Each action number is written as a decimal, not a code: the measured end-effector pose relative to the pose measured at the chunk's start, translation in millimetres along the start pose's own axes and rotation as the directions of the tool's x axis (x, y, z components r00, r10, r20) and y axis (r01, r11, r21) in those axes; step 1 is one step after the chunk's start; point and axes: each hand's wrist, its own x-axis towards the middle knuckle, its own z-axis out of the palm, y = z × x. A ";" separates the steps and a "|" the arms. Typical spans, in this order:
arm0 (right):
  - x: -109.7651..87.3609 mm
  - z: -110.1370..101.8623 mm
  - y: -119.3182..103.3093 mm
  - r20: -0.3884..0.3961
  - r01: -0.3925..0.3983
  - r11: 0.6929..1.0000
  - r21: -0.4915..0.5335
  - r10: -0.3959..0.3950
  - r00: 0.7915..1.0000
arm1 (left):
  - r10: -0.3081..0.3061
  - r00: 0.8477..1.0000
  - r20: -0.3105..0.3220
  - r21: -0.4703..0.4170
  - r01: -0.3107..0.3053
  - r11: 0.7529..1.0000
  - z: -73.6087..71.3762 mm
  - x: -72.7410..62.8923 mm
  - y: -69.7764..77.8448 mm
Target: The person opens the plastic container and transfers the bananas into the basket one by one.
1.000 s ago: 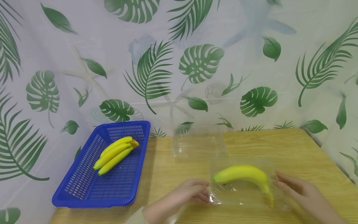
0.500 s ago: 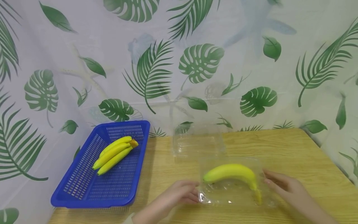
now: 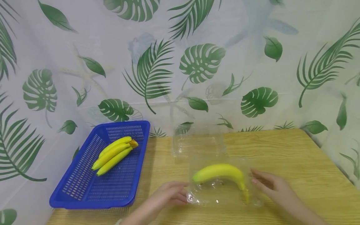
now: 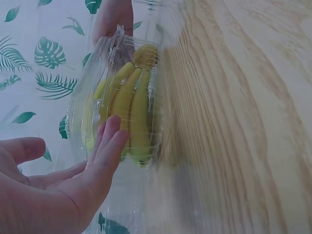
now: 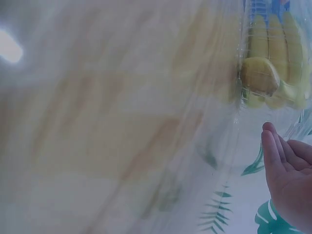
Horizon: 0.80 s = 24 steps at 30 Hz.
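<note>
A clear plastic clamshell box (image 3: 219,198) lies on the table near the front, with a bunch of bananas (image 3: 222,171) inside. In the left wrist view several bananas (image 4: 127,100) show through its ribbed wall. My left hand (image 3: 172,194) is at the box's left side, fingers extended against the wall and thumb held apart. At the opposite side is my right hand (image 3: 271,184), its fingertips right at the box's edge. Its fingers (image 5: 274,146) look nearly straight in the right wrist view, beside the banana stem end (image 5: 260,76).
On the left stands a blue perforated basket (image 3: 135,187) holding another bunch of bananas (image 3: 114,154). Behind the box, by the wall, is a second clear plastic container (image 3: 198,147). A leaf-patterned cloth (image 3: 253,68) hangs behind the wooden table (image 3: 298,153).
The box with the bananas has slid left along the table, both hands travelling with it at its sides. The basket and the rear container stay in place; the head view shifts slightly.
</note>
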 end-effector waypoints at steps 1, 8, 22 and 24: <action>0.8 1.6 -1.5 0.003 -0.002 1.000 0.001 0.002 1.000 | 0.006 1.000 -0.003 0.002 -0.006 1.000 -1.5 -1.0 -0.3; 6.7 10.7 -10.1 0.012 0.002 0.999 0.033 -0.002 1.000 | -0.005 1.000 -0.022 -0.055 0.004 0.999 -11.1 -11.1 -3.0; 18.3 24.5 -28.0 0.040 0.010 0.999 0.036 -0.011 0.999 | 0.012 0.999 -0.048 -0.003 -0.012 1.000 -24.7 -16.6 -6.4; 20.1 26.7 -30.6 0.032 0.018 0.999 0.032 -0.019 0.999 | 0.010 0.999 -0.050 -0.008 -0.010 1.000 -26.8 -18.2 -6.4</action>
